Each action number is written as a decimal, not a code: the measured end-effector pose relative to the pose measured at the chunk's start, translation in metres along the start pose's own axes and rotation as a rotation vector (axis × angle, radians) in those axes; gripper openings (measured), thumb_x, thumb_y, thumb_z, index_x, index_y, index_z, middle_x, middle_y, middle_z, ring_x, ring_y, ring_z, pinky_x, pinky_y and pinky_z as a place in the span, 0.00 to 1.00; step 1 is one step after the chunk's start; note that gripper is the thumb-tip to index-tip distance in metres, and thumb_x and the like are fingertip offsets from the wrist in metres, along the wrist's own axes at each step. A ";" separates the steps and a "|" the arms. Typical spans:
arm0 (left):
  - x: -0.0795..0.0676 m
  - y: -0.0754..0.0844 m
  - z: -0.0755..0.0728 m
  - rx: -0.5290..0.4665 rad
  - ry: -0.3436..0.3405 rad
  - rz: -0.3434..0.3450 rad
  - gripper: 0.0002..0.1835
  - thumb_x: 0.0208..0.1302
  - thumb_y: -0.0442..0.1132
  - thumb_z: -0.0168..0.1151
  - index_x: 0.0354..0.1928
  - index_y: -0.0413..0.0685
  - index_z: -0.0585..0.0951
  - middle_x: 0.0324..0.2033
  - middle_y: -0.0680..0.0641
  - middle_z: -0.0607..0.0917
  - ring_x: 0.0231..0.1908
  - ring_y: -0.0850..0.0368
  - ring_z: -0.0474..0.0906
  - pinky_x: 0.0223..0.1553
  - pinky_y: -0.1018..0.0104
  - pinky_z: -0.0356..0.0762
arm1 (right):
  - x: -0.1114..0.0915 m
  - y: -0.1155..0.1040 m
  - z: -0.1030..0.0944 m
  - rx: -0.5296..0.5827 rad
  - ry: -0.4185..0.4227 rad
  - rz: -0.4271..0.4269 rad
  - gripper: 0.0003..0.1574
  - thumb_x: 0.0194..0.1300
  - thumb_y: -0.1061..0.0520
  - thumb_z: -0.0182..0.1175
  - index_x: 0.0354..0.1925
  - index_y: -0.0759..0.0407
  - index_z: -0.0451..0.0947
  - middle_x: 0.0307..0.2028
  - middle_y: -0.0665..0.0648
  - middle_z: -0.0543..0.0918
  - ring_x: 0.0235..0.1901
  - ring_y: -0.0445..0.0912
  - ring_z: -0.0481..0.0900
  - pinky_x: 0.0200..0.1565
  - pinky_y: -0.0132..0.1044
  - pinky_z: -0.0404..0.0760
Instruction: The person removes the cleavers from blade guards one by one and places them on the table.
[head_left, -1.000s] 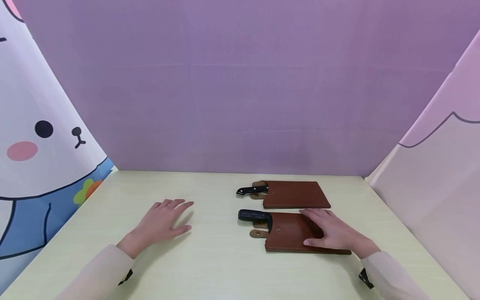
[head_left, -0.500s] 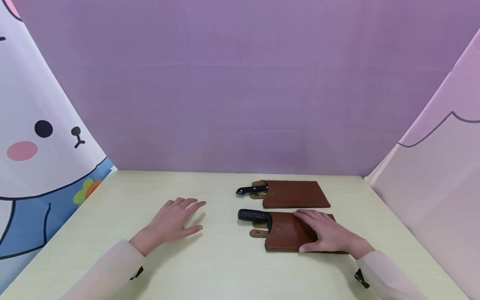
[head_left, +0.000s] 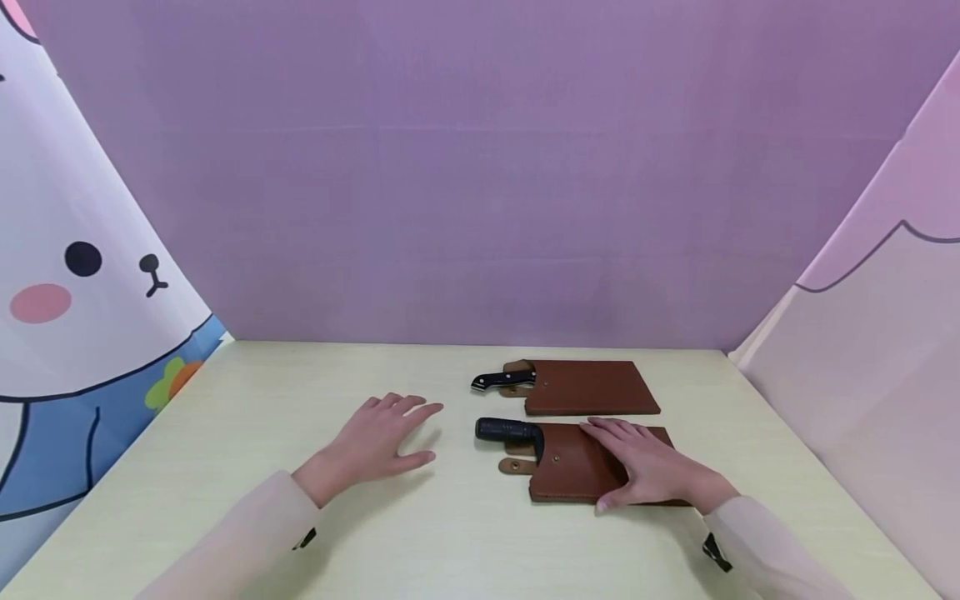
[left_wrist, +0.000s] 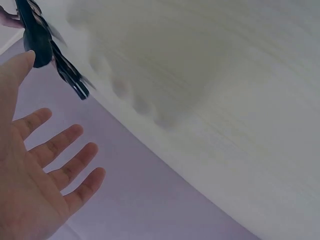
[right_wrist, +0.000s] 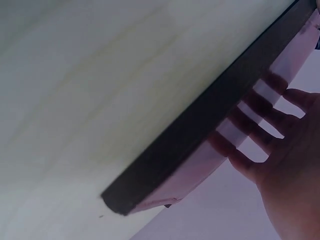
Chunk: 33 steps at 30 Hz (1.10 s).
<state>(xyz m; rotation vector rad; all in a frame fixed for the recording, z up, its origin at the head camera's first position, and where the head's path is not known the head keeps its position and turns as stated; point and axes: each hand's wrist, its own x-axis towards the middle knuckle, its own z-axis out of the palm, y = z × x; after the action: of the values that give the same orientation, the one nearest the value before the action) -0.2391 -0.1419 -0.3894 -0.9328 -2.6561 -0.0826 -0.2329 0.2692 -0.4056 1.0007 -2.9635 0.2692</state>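
Near the table's front lies a brown leather knife sheath. Out of its left end sticks a knife's thick black handle; the blade is hidden inside. My right hand rests on the sheath's right half, fingers spread and the thumb at its front edge. In the right wrist view those fingertips meet the smooth sheath face. To the left of the handle my left hand hovers over the table, fingers apart and holding nothing. The left wrist view shows its thumb tip overlapping the near handle.
Behind lies a second brown sheath with a riveted black knife handle at its left end. A snap strap sticks out below the near handle. The pale table ends at a purple backdrop; printed cloths flank both sides.
My left hand has moved right, towards the near knife handle. My right hand has slid slightly left along the near sheath. Both sheaths have stayed in place.
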 end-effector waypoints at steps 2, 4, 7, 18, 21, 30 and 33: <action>0.004 0.004 0.001 -0.007 -0.005 0.009 0.34 0.54 0.64 0.56 0.62 0.60 0.68 0.54 0.48 0.77 0.51 0.49 0.74 0.47 0.48 0.72 | 0.001 0.000 0.000 -0.008 -0.001 -0.001 0.70 0.37 0.18 0.57 0.69 0.54 0.52 0.66 0.61 0.60 0.64 0.62 0.59 0.56 0.64 0.58; 0.007 0.007 0.003 -0.014 -0.006 0.019 0.34 0.54 0.64 0.57 0.62 0.59 0.68 0.54 0.48 0.77 0.50 0.49 0.74 0.47 0.49 0.72 | 0.001 0.000 0.001 -0.008 -0.004 0.001 0.70 0.36 0.19 0.58 0.69 0.55 0.52 0.66 0.61 0.61 0.63 0.61 0.60 0.56 0.64 0.58; 0.012 0.013 0.004 -0.025 -0.001 0.031 0.33 0.54 0.63 0.58 0.61 0.59 0.69 0.53 0.49 0.77 0.50 0.49 0.74 0.46 0.49 0.72 | 0.002 0.000 0.001 -0.011 -0.007 0.000 0.71 0.36 0.19 0.58 0.68 0.56 0.52 0.65 0.62 0.61 0.63 0.62 0.60 0.56 0.65 0.58; 0.034 0.028 0.011 -0.042 -0.017 0.062 0.31 0.55 0.61 0.57 0.60 0.57 0.69 0.50 0.50 0.78 0.48 0.51 0.75 0.46 0.51 0.72 | 0.005 -0.002 -0.002 -0.003 -0.033 0.008 0.70 0.36 0.19 0.59 0.68 0.56 0.53 0.65 0.62 0.62 0.63 0.62 0.60 0.55 0.65 0.58; 0.041 0.031 0.014 -0.019 -0.032 0.071 0.31 0.56 0.61 0.57 0.60 0.58 0.69 0.50 0.50 0.78 0.48 0.51 0.75 0.47 0.52 0.72 | 0.005 -0.002 -0.002 0.003 -0.035 0.009 0.70 0.37 0.20 0.59 0.68 0.56 0.53 0.64 0.62 0.62 0.63 0.62 0.60 0.55 0.65 0.58; 0.059 0.041 0.021 0.038 -0.038 0.102 0.31 0.55 0.62 0.58 0.59 0.58 0.70 0.50 0.51 0.78 0.46 0.52 0.76 0.43 0.55 0.74 | 0.005 0.000 0.000 0.006 -0.030 0.010 0.69 0.36 0.19 0.59 0.68 0.54 0.54 0.64 0.62 0.63 0.63 0.61 0.61 0.55 0.65 0.59; 0.065 0.045 0.021 0.034 -0.046 0.104 0.32 0.55 0.62 0.58 0.59 0.57 0.70 0.51 0.50 0.78 0.46 0.52 0.76 0.44 0.55 0.74 | 0.005 0.001 0.000 0.007 -0.035 0.017 0.69 0.36 0.19 0.58 0.68 0.53 0.53 0.64 0.61 0.62 0.63 0.61 0.60 0.56 0.64 0.58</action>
<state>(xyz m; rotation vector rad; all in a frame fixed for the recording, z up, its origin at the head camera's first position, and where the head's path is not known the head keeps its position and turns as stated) -0.2650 -0.0644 -0.3906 -1.0719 -2.6365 0.0085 -0.2374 0.2667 -0.4059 0.9920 -3.0054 0.2658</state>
